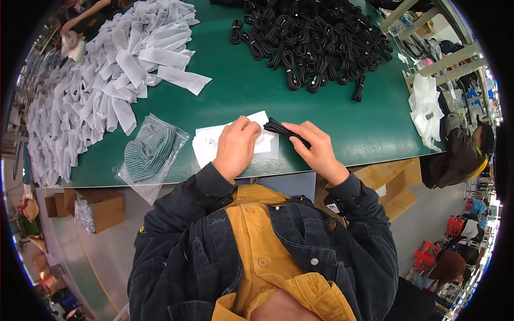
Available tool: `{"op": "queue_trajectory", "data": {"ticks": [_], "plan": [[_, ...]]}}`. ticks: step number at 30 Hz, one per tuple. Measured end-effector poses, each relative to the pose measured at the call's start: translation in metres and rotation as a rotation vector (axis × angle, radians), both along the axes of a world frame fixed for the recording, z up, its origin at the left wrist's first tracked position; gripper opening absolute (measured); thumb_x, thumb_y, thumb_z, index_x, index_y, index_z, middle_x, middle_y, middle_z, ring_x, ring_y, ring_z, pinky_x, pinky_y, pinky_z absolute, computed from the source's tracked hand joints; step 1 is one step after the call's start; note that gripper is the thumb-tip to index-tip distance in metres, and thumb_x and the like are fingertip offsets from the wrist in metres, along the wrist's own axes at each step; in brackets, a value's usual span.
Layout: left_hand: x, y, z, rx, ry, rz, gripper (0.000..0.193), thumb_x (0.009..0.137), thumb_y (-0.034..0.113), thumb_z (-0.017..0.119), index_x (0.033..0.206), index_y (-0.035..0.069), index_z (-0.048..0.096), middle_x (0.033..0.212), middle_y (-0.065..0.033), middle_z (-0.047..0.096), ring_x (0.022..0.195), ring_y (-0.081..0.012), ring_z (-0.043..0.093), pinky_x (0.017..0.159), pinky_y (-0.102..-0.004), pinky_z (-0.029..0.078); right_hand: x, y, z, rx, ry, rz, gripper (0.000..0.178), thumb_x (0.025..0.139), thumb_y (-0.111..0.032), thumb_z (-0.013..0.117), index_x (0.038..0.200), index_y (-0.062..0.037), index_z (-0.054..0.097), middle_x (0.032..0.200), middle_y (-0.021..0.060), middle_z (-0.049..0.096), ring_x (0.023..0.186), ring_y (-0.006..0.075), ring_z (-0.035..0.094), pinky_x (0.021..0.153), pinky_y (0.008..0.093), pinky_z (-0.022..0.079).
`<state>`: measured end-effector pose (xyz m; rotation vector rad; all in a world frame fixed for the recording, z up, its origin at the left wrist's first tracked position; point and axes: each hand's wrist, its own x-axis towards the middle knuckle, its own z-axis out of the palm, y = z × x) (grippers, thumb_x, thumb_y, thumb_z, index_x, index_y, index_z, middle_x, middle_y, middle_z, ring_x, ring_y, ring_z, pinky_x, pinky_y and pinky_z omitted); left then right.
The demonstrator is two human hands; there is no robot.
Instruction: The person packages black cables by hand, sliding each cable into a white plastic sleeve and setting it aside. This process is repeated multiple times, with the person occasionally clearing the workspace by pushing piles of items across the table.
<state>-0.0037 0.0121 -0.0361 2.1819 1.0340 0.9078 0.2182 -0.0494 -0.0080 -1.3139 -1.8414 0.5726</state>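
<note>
My right hand (315,147) is closed around one end of a coiled black cable bundle (277,127), which points up and left above the green table near its front edge. Just left of it, my left hand (238,145) is curled over a small stack of white sheets (206,145), some with faint print. Its fingers bend inward at a whitish edge; what they pinch is hidden. To the left lies a clear plastic bag (179,142) with a ribbed grey-green knitted item (150,155) in it.
Whitish translucent pouches (120,69) are heaped at left on the green table (230,64). Black coiled cables (316,45) pile up at the back right. A white plastic bag (425,109) hangs at the right edge. Cardboard boxes (110,211) stand below. Other people sit or work nearby.
</note>
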Motion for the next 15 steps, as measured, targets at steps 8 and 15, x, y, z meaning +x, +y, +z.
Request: {"op": "queue_trajectory", "data": {"ticks": [8, 15], "plan": [[-0.004, -0.002, -0.003, -0.113, -0.029, 0.028, 0.007, 0.083, -0.002, 0.063, 0.089, 0.000, 0.059, 0.080, -0.0121, 0.055, 0.069, -0.0260, 0.057, 0.064, -0.0340, 0.046, -0.008, -0.005, -0.009, 0.045, -0.065, -0.039, 0.040, 0.082, 0.004, 0.067, 0.121, -0.0080, 0.068, 0.084, 0.0101, 0.059, 0.068, 0.0221, 0.056, 0.061, 0.0312, 0.047], [-0.004, -0.004, 0.010, -0.241, -0.175, 0.059, 0.009, 0.081, -0.005, 0.064, 0.087, 0.000, 0.059, 0.082, -0.0117, 0.056, 0.072, -0.0282, 0.056, 0.065, -0.0351, 0.047, -0.006, 0.001, -0.008, 0.209, -0.305, 0.127, 0.035, 0.085, 0.001, 0.065, 0.119, -0.0079, 0.068, 0.087, 0.0094, 0.060, 0.070, 0.0203, 0.059, 0.062, 0.0303, 0.049]]}}
